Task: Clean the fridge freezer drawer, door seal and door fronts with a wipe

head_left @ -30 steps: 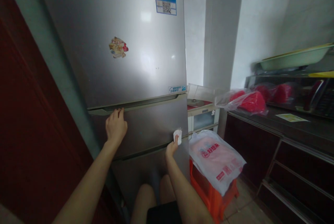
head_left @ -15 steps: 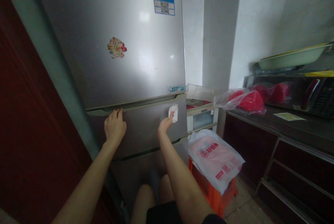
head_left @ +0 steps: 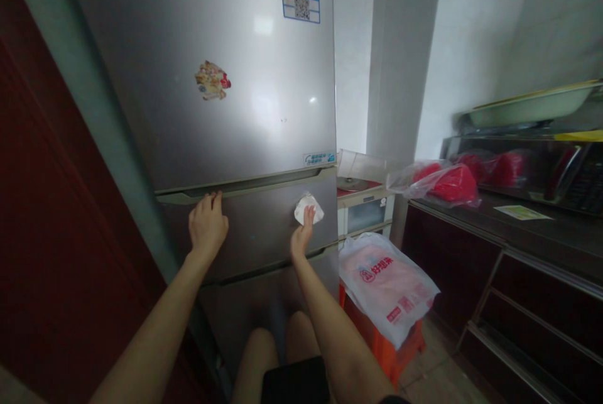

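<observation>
A silver-grey refrigerator [head_left: 264,102] stands in front of me, its doors closed. My left hand [head_left: 207,222] hooks its fingers over the top edge of the middle door [head_left: 254,228], at the handle recess. Against the right part of that same door, my right hand [head_left: 304,231] presses a crumpled white wipe [head_left: 315,208], with fingers pointing up and laid over it. Whether the wipe is cloth or paper, I cannot tell.
At right, a white plastic bag [head_left: 384,284] lies on an orange stool [head_left: 391,354]. Red items in clear plastic [head_left: 452,183] sit on the dark counter [head_left: 565,234]. A dark red door [head_left: 56,234] is at left. A black object [head_left: 296,382] rests on my lap.
My right hand has shifted slightly right and down, and the wipe now looks wider and spread differently under the fingers. The left hand stays on the door edge. The view has moved slightly.
</observation>
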Available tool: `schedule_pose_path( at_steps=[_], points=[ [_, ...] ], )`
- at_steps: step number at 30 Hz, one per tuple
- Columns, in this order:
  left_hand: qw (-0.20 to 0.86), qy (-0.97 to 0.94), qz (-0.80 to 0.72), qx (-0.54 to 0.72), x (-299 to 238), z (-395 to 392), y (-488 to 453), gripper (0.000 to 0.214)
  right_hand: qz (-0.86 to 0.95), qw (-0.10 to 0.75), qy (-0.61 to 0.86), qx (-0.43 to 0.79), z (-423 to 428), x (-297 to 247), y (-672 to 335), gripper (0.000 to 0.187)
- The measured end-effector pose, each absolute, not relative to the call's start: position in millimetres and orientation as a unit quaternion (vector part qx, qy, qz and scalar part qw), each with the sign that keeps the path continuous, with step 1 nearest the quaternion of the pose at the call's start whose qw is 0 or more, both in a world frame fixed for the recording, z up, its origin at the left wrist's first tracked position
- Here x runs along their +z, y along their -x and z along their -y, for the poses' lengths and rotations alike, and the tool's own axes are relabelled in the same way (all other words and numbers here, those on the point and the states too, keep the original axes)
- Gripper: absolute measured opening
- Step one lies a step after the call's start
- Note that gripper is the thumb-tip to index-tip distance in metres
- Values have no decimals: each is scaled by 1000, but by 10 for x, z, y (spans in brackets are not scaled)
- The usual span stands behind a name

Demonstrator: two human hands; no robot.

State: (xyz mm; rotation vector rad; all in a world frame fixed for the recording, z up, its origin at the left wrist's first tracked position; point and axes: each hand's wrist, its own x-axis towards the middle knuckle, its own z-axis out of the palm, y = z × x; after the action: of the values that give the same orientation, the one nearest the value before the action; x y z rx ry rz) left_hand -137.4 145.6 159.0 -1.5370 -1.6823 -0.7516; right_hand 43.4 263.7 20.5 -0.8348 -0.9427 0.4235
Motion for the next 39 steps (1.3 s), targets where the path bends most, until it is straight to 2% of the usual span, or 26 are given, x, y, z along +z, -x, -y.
schedule_pose_path(
  at_steps=[7,12,18,31,35,39],
  points=[
    [360,597,655,-291,1581,-1476,1392,53,386,781,426,242,-2505,-710,-370,65],
    [363,598,654,-287,1581,-1473,1394,53,322,784,457,272,-2539,-962,-299,57],
    [369,595,654,-286,1579,-1460,1385,53,295,787,466,276,-2687,-635,-265,55],
    [363,598,653,-290,1571,-1462,1384,54,461,784,374,182,-2850,886,-419,67],
    [359,596,656,-292,1580,-1450,1366,54,506,769,356,163,-2783,910,-526,69],
    [361,596,656,-289,1587,-1451,1368,54,521,757,359,164,-2654,606,-539,70]
  ],
)
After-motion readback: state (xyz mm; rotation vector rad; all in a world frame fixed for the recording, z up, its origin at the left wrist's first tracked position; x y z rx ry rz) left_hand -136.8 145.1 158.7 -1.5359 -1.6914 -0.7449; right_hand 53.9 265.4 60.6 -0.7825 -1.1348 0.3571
